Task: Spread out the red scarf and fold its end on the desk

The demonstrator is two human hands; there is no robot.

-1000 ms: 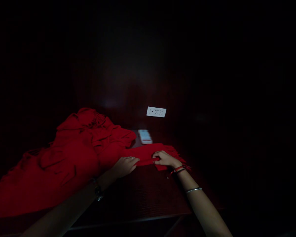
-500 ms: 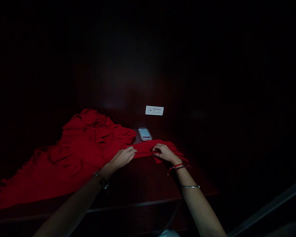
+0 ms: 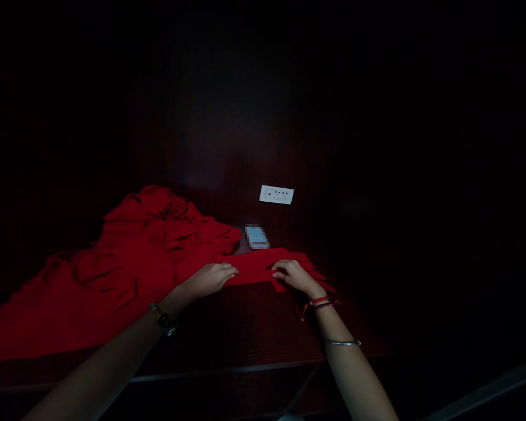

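Note:
A large red scarf (image 3: 144, 275) with fringed ends lies bunched up on the left, and a narrow flattened band of it runs to the right. My left hand (image 3: 211, 278) is closed at the near edge of that band, fingers and thumb together on the cloth. Further right, my right hand (image 3: 294, 276) rests over the band close to its fringed end. Its fingers are bent, with a gap between thumb and forefinger. Between the two hands the cloth looks smooth and flat.
A phone (image 3: 256, 237) with a blurred screen lies just behind the scarf's band. A white power socket (image 3: 276, 195) is set in the dark back wall. The dark wooden surface (image 3: 245, 327) ends at a front edge below my hands. Surroundings are very dim.
The raised fold of cloth between my hands has flattened out. My left hand has shifted slightly left; my right hand has barely moved.

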